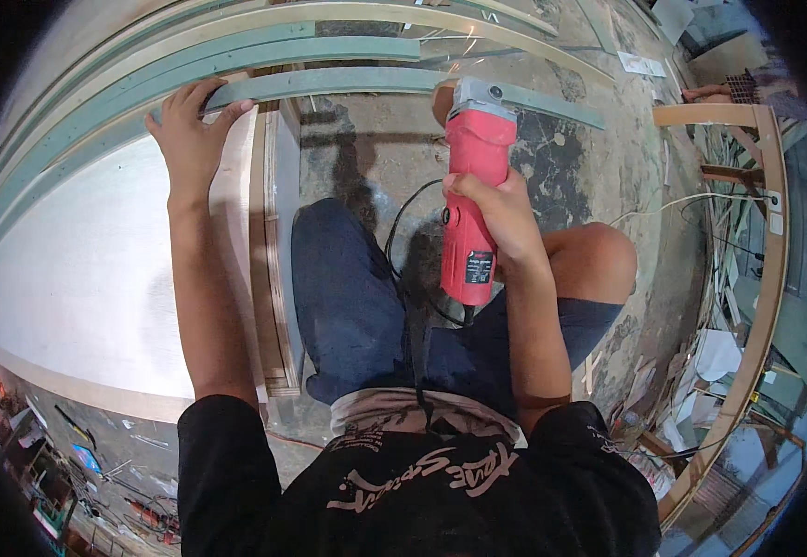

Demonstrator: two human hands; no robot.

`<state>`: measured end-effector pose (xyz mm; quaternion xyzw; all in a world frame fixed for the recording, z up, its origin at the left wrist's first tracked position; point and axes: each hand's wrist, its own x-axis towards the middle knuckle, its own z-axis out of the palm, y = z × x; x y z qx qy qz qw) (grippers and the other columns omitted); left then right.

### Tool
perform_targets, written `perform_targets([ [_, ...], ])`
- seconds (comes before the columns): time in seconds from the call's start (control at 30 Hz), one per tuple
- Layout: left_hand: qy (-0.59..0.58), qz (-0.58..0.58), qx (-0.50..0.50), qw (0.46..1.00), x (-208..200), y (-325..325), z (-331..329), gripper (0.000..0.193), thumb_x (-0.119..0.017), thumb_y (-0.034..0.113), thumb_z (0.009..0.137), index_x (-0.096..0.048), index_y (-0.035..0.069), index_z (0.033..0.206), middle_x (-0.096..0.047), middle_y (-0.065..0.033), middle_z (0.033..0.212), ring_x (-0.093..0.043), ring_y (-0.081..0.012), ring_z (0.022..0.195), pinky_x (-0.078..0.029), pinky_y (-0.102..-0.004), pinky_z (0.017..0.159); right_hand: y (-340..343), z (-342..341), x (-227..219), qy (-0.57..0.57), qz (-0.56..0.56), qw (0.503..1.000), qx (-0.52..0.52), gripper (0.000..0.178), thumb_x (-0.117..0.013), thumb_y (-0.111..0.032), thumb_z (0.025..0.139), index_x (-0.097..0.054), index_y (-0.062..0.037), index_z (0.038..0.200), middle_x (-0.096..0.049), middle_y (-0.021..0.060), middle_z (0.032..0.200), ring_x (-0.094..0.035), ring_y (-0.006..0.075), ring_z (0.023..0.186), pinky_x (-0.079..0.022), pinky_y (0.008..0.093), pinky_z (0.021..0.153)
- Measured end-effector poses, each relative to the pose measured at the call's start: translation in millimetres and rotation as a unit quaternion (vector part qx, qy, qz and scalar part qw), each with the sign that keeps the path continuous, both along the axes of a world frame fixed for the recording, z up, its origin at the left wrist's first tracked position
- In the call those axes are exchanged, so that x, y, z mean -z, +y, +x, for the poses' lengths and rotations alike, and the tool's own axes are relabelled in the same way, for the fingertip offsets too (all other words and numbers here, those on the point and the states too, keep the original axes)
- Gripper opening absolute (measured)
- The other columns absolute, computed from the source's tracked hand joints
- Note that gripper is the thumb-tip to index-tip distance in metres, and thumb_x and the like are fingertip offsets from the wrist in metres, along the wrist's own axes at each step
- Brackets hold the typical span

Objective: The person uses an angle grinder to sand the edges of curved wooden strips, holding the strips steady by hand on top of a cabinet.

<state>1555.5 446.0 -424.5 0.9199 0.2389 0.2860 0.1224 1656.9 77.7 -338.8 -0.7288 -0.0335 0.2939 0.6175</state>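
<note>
Over the concrete floor (598, 176) we gripped the red angle grinder (474, 200) in our right hand (501, 218), fingers wrapped shut; our left hand (188, 130) pressed spread fingers on the green-faced strip (348, 84) — steady pressure, 2 firm holds, seemed wise.

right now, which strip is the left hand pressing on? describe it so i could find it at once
Start at the big pale panel on the left and go to its upper edge, where several long strips run side by side. The left hand lies flat on the grey-green strip nearest the person. Unlike its neighbours, the red power tool in the right hand meets it.
</note>
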Motion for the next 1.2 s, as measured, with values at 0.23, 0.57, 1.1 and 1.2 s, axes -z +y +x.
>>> perform_targets([
  [0.23,-0.009,0.003,-0.002,1.000,0,0,0,0.051,-0.081,0.054,0.078,-0.076,0.017,0.113,-0.070,-0.0027,0.122,-0.056,-0.0273,0.125,-0.013,-0.0696,0.115,5,-3,-8,0.014,0.016,1.000,0.004,0.020,-0.074,-0.015,0.085,-0.065,-0.0041,0.098,-0.066,0.0026,0.082,-0.063,0.0120,0.068,-0.051,0.0287,0.062],
  [0.57,0.013,-0.001,0.000,1.000,0,1,-1,0.051,-0.082,0.053,0.078,-0.076,0.017,0.114,-0.070,-0.0035,0.124,-0.057,-0.0269,0.124,-0.014,-0.0693,0.115,3,-1,-5,-0.004,-0.004,1.000,-0.005,0.018,-0.073,-0.015,0.085,-0.066,-0.0046,0.098,-0.066,0.0021,0.081,-0.063,0.0118,0.068,-0.050,0.0291,0.062],
  [1.1,-0.010,0.022,0.006,1.000,1,2,0,0.051,-0.082,0.054,0.078,-0.076,0.018,0.114,-0.071,-0.0022,0.119,-0.060,-0.0265,0.121,-0.014,-0.0708,0.114,3,-2,-3,-0.009,-0.012,1.000,-0.023,0.023,-0.074,-0.016,0.082,-0.064,-0.0044,0.099,-0.065,0.0026,0.080,-0.063,0.0126,0.066,-0.051,0.0292,0.060],
  [1.2,-0.013,0.018,0.011,1.000,2,4,-1,0.050,-0.082,0.053,0.077,-0.076,0.018,0.113,-0.072,-0.0015,0.119,-0.060,-0.0262,0.119,-0.014,-0.0696,0.114,5,-4,-4,-0.001,0.003,1.000,-0.023,0.025,-0.075,-0.017,0.083,-0.063,-0.0045,0.101,-0.064,0.0027,0.081,-0.063,0.0125,0.066,-0.051,0.0291,0.060],
])
